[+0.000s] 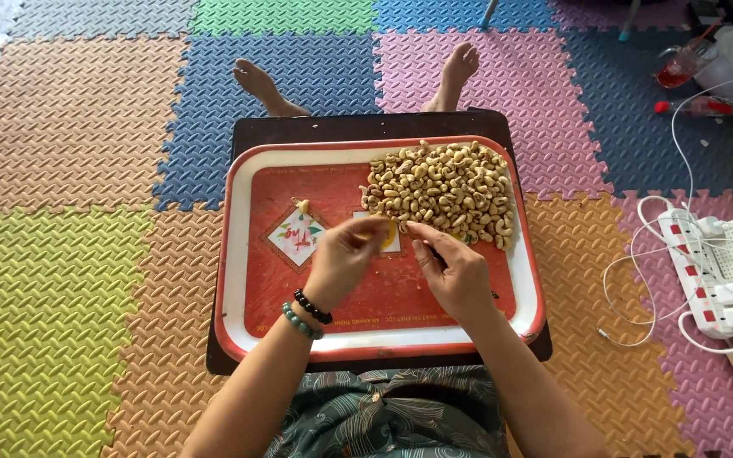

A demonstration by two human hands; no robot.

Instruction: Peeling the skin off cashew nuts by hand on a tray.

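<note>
A red tray with a white rim [239, 254] rests on a dark low table [316, 127] over my lap. A heap of pale cashew nuts [443, 191] fills the tray's far right corner. One single nut [303, 206] lies apart on the tray's left side. My left hand [341, 259], with two bead bracelets on the wrist, pinches a cashew nut [381, 226] at its fingertips above the tray's middle. My right hand [456, 271] sits close beside it, fingers curled, its fingertips meeting the same nut; whether it holds anything else is hidden.
Coloured foam mat tiles [69, 288] cover the floor. My bare feet [260, 85] stick out beyond the table. At the right lie white power strips with cables [706, 271]; a plastic cup with red liquid [680, 66] and a bottle stand at the far right.
</note>
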